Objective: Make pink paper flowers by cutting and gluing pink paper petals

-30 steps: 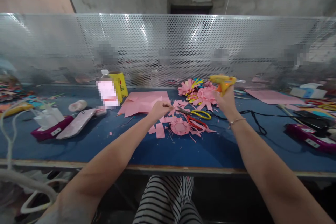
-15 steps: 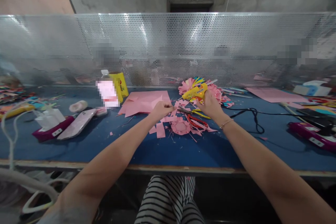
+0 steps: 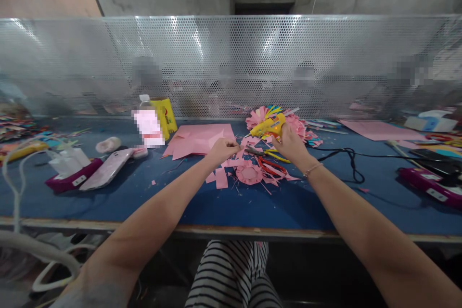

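Note:
My right hand (image 3: 293, 145) is wrapped round the grip of a yellow glue gun (image 3: 267, 126), its nozzle pointing left and slightly down. Left of the nozzle, my left hand (image 3: 224, 149) is closed in a pinch; whatever sits between its fingertips is too small to make out. Below the hands lies a round pink paper rosette (image 3: 249, 173) among pink paper scraps (image 3: 221, 178). Red-handled scissors (image 3: 271, 167) and yellow-handled pliers (image 3: 277, 156) rest beside it. Behind the glue gun are fringed pink paper flowers (image 3: 257, 119).
Pink sheets (image 3: 202, 137) lie behind my left hand. A bottle (image 3: 146, 122) and yellow box (image 3: 166, 118) stand further left, near a phone (image 3: 107, 169) and purple power strip (image 3: 74, 178). A black cable (image 3: 352, 166) crosses rightward. A perforated metal screen (image 3: 216, 57) borders the back.
The glue gun's nozzle has shifted very slightly left, toward my left hand. My left hand keeps its pinch in nearly the same place.

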`<state>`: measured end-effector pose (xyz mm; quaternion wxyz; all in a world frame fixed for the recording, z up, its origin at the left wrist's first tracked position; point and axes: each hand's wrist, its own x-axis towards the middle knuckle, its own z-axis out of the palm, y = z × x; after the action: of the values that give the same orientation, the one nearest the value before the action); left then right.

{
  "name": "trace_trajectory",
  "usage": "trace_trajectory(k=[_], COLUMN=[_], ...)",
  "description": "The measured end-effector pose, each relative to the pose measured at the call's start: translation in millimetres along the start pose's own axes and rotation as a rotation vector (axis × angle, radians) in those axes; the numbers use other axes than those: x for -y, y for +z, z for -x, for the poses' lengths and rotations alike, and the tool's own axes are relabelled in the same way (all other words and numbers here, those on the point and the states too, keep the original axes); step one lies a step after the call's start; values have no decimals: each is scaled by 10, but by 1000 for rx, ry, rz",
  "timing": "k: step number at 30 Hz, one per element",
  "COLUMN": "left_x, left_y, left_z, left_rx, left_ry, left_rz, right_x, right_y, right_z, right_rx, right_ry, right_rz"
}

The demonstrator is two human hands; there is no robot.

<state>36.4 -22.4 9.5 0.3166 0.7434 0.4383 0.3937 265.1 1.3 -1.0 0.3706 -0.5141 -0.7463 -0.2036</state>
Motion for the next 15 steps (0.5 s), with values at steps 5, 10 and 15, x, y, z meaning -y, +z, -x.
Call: trace_trajectory(k=[5,10,15], left_x=[45,103,78], left_y=[3,-4,-22], left_z=[-27,-60,-47], left_rx=[-24,-30,-27], left_ry=[7,10,17], left_rz=[-8,26,32], right_x=[-5,-6,-4], right_y=[-4,-21,-27], right_z=[1,0,-3], right_rx=[-1,8,11], right_ry=[-2,27,28], right_rz=[-3,6,6])
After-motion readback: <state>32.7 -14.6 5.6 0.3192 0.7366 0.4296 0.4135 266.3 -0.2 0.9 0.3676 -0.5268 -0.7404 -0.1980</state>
